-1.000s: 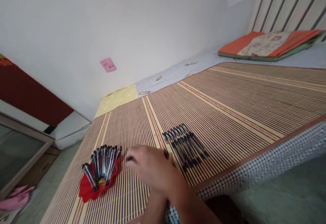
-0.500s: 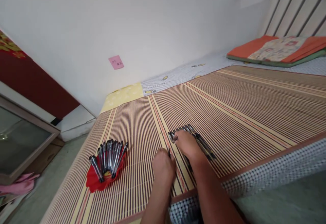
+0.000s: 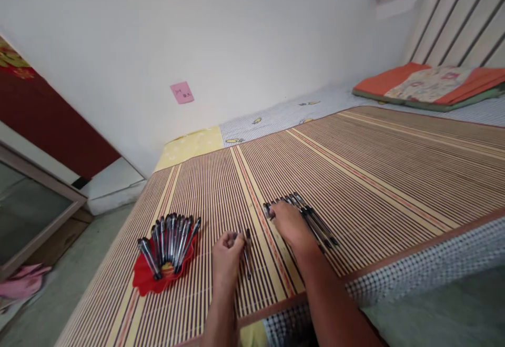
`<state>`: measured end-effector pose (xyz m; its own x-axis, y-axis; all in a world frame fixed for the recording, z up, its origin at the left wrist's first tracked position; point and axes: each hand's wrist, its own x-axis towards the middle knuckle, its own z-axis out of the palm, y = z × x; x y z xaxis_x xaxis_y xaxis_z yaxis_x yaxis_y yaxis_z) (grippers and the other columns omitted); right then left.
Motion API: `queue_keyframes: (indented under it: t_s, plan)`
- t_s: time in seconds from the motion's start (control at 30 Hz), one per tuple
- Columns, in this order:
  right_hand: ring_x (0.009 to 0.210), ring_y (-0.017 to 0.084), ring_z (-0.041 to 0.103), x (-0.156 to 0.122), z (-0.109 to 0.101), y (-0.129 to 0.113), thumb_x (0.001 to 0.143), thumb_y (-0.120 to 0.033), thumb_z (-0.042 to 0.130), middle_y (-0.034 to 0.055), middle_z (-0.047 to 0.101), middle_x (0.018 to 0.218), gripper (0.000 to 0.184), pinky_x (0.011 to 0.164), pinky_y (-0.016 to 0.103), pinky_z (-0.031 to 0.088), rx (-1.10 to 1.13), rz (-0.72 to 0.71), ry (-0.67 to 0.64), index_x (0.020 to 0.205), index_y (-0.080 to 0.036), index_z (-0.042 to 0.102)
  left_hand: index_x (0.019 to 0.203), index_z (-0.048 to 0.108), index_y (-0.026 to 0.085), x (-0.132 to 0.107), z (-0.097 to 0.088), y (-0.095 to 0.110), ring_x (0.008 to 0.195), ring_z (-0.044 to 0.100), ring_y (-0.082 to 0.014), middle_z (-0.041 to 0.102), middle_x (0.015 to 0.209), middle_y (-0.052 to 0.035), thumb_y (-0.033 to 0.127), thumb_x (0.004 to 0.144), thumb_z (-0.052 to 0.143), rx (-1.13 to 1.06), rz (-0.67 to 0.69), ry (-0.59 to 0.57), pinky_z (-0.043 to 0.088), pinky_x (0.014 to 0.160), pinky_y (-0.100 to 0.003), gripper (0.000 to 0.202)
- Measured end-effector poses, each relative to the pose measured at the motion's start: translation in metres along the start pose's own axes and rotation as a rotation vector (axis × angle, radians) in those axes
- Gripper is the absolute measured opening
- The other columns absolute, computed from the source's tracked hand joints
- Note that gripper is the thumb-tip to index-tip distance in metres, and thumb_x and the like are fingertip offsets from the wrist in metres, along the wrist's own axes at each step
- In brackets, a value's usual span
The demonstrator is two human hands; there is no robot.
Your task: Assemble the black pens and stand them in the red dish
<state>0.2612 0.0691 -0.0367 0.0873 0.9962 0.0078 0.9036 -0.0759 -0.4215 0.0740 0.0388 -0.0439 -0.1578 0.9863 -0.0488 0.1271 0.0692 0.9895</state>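
Observation:
My left hand (image 3: 226, 252) is over the striped mat (image 3: 205, 199), fingers curled and thumb bent in. A clear-barrelled pen with a dark cap (image 3: 247, 257) shows along its thumb side, seemingly held at the fingertips; their exact contact is hard to make out. To the right, my right hand (image 3: 290, 223) is closed over a row of black pens (image 3: 315, 223). Its thumb and fingers meet at the row's left end, and the hand hides the middle pens. Off to the left, several clear pens (image 3: 171, 239) lie fanned out on a red scalloped dish (image 3: 152, 284).
The mat covers a bed with a checked sheet (image 3: 418, 260) hanging over its front edge. A folded orange and floral cloth (image 3: 430, 86) lies at the far right by slatted rails (image 3: 453, 20). The white wall (image 3: 256, 36) carries a pink note (image 3: 182, 92).
My left hand has shifted left from beside the right hand, and the pen has come left with it, now showing more of its length. My right hand has stayed at the row.

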Motion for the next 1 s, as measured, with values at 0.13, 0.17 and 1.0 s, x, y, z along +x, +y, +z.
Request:
queue_keyframes:
  t_s: [0.13, 0.17, 1.0]
  plan:
    - [0.091, 0.025, 0.067, 0.001, 0.004, 0.002, 0.081, -0.011, 0.059, 0.0127, 0.071, 0.095, 0.016, 0.075, 0.032, 0.040, -0.012, -0.027, 0.030, 0.085, -0.016, 0.074, 0.077, 0.064, 0.015, 0.005, -0.011, -0.005, 0.056, 0.057, -0.0099, 0.065, 0.066, 0.0011, 0.031, 0.048, 0.087, -0.418, -0.220, 0.015, 0.044, 0.054, -0.019, 0.040]
    - [0.091, 0.025, 0.066, 0.000, 0.005, 0.001, 0.080, -0.012, 0.060, 0.0131, 0.071, 0.095, 0.014, 0.076, 0.032, 0.040, -0.012, -0.036, 0.039, 0.084, -0.015, 0.073, 0.080, 0.066, 0.014, 0.006, -0.012, -0.005, 0.060, 0.060, -0.0103, 0.067, 0.069, -0.0001, 0.028, 0.046, 0.089, -0.459, -0.246, 0.005, 0.047, 0.057, -0.019, 0.043]
    - [0.083, 0.018, 0.065, -0.011, -0.015, -0.011, 0.083, -0.019, 0.056, 0.0041, 0.070, 0.087, 0.014, 0.077, 0.029, 0.048, 0.904, -0.303, -0.081, 0.089, -0.019, 0.068, 0.090, 0.068, 0.015, -0.009, 0.002, -0.009, 0.060, 0.054, -0.0088, 0.064, 0.074, 0.0003, 0.028, 0.070, 0.079, -0.347, -0.100, -0.261, 0.045, 0.059, -0.021, 0.027]
